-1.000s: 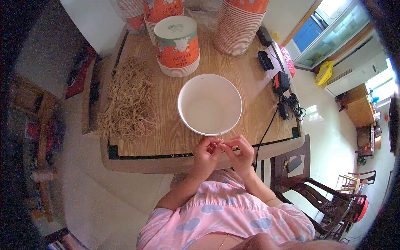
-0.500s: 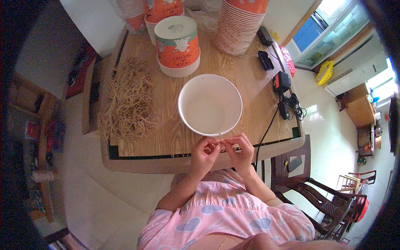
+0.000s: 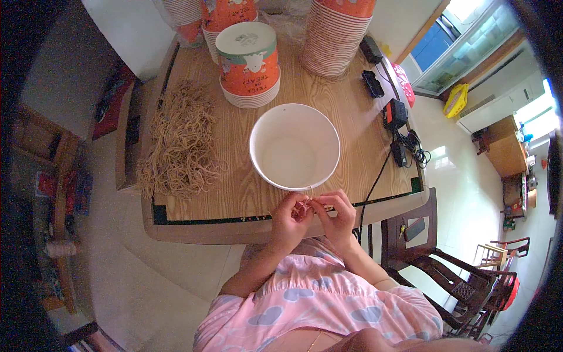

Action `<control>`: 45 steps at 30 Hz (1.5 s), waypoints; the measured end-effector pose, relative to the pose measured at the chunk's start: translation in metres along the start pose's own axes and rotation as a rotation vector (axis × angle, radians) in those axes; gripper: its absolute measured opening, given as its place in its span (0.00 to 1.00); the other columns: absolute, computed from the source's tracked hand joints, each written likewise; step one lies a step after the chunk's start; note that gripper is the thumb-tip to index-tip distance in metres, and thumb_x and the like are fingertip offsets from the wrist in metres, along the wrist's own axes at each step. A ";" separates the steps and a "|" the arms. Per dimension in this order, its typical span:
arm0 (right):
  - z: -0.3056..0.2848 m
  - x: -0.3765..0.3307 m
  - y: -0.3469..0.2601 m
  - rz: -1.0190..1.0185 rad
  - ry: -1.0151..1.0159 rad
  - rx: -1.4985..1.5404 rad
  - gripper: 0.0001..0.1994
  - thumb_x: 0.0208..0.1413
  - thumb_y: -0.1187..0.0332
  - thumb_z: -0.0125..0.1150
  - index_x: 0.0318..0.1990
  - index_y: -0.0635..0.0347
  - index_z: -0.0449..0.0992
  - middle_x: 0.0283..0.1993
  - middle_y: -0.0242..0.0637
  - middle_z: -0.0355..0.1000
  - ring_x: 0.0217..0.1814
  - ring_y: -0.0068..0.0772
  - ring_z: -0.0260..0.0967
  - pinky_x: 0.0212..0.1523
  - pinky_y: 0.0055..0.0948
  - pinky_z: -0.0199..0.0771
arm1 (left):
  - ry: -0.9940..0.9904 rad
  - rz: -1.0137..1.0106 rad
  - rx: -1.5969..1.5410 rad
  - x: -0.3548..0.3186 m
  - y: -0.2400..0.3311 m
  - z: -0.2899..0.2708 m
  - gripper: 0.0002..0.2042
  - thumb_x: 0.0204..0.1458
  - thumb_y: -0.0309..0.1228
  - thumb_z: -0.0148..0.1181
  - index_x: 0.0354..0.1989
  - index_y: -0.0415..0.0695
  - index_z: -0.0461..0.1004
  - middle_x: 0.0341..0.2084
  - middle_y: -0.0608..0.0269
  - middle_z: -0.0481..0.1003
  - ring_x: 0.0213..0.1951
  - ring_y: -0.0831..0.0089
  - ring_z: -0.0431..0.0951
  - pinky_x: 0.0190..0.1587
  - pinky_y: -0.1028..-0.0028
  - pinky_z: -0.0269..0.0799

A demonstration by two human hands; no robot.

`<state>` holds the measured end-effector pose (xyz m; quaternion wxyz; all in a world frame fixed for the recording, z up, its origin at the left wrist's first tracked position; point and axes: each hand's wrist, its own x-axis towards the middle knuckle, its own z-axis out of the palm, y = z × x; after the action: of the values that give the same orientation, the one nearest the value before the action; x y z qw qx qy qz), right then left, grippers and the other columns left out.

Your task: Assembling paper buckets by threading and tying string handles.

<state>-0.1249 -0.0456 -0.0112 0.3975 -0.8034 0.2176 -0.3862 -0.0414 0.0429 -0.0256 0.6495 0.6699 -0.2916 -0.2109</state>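
Note:
A white-lined paper bucket (image 3: pixel 265 144) stands mouth up near the table's front edge, with a small hole in its far wall. My left hand (image 3: pixel 288 226) and my right hand (image 3: pixel 339 220) meet just in front of its near rim, both closed in a pinch. Between their fingertips runs a thin light cord (image 3: pixel 309 190), which reaches up to the bucket's rim. How the cord is fastened there is too small to make out. A tangled heap of tan cords (image 3: pixel 182 138) lies left of the bucket.
Behind the bucket, an orange bucket stack (image 3: pixel 249 73) stands upside down, with taller bucket stacks (image 3: pixel 337 38) farther back. A black adapter (image 3: pixel 394 114) with coiled cables (image 3: pixel 413 149) lies on the right, one cable trailing over the front edge. A dark wooden chair (image 3: pixel 410 234) stands at right.
My fingers have shifted slightly while pinching the cord, and the left hand has turned a little. The bucket and the cord heap stay where they were.

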 end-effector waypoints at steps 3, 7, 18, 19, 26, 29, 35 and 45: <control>0.000 0.001 -0.004 0.045 0.032 0.022 0.09 0.37 0.82 0.64 0.28 0.64 0.73 0.28 0.39 0.69 0.30 0.29 0.67 0.28 0.22 0.68 | -0.031 -0.052 -0.141 -0.004 -0.006 -0.001 0.10 0.43 0.20 0.57 0.36 0.40 0.71 0.22 0.69 0.71 0.21 0.84 0.68 0.23 0.84 0.64; -0.001 0.002 0.000 0.006 0.064 -0.031 0.09 0.37 0.83 0.63 0.28 0.64 0.72 0.28 0.39 0.69 0.30 0.30 0.67 0.29 0.23 0.68 | -0.073 -0.065 -0.301 -0.002 -0.005 -0.005 0.09 0.48 0.22 0.53 0.39 0.38 0.72 0.25 0.68 0.71 0.22 0.84 0.68 0.23 0.84 0.64; -0.001 0.003 0.003 -0.056 0.083 -0.061 0.08 0.37 0.83 0.63 0.27 0.65 0.74 0.28 0.38 0.70 0.30 0.31 0.66 0.29 0.24 0.67 | -0.170 -0.365 -0.548 0.003 0.009 -0.011 0.09 0.51 0.25 0.49 0.37 0.34 0.72 0.26 0.65 0.70 0.22 0.82 0.67 0.23 0.83 0.63; -0.001 0.003 0.004 -0.069 0.082 -0.069 0.08 0.37 0.83 0.62 0.28 0.65 0.74 0.28 0.38 0.70 0.31 0.30 0.66 0.29 0.23 0.67 | -0.171 -0.365 -0.549 0.004 0.009 -0.011 0.09 0.51 0.25 0.49 0.37 0.34 0.72 0.26 0.65 0.70 0.22 0.82 0.67 0.23 0.83 0.63; -0.001 0.002 0.003 0.011 0.020 -0.071 0.07 0.37 0.78 0.64 0.27 0.61 0.75 0.29 0.38 0.70 0.32 0.34 0.66 0.33 0.29 0.65 | -0.045 -0.226 -0.189 0.005 -0.004 -0.004 0.05 0.45 0.23 0.58 0.32 0.38 0.73 0.24 0.67 0.72 0.23 0.82 0.71 0.24 0.83 0.67; -0.001 0.002 0.005 0.016 0.076 -0.097 0.07 0.38 0.80 0.63 0.26 0.64 0.73 0.27 0.38 0.69 0.31 0.31 0.66 0.32 0.24 0.65 | 0.010 -0.097 -0.059 0.006 0.004 -0.001 0.05 0.42 0.22 0.60 0.28 0.39 0.72 0.23 0.67 0.72 0.22 0.82 0.71 0.24 0.83 0.67; 0.002 -0.001 0.006 0.009 0.078 -0.065 0.07 0.38 0.80 0.64 0.25 0.64 0.71 0.26 0.37 0.68 0.30 0.30 0.64 0.32 0.24 0.63 | 0.041 -0.039 0.032 0.007 0.001 0.002 0.06 0.41 0.23 0.62 0.27 0.40 0.71 0.22 0.67 0.72 0.21 0.83 0.70 0.23 0.83 0.67; -0.001 0.006 0.004 -0.090 0.086 -0.081 0.07 0.37 0.81 0.63 0.25 0.64 0.71 0.26 0.36 0.67 0.29 0.31 0.63 0.32 0.25 0.62 | -0.155 -0.416 -0.464 0.008 0.001 -0.006 0.05 0.47 0.24 0.55 0.33 0.38 0.72 0.24 0.68 0.72 0.23 0.84 0.69 0.22 0.85 0.64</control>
<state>-0.1228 -0.0524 -0.0117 0.3372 -0.8105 0.2134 -0.4288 -0.0318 0.0422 -0.0233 0.7038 0.5312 -0.1411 -0.4502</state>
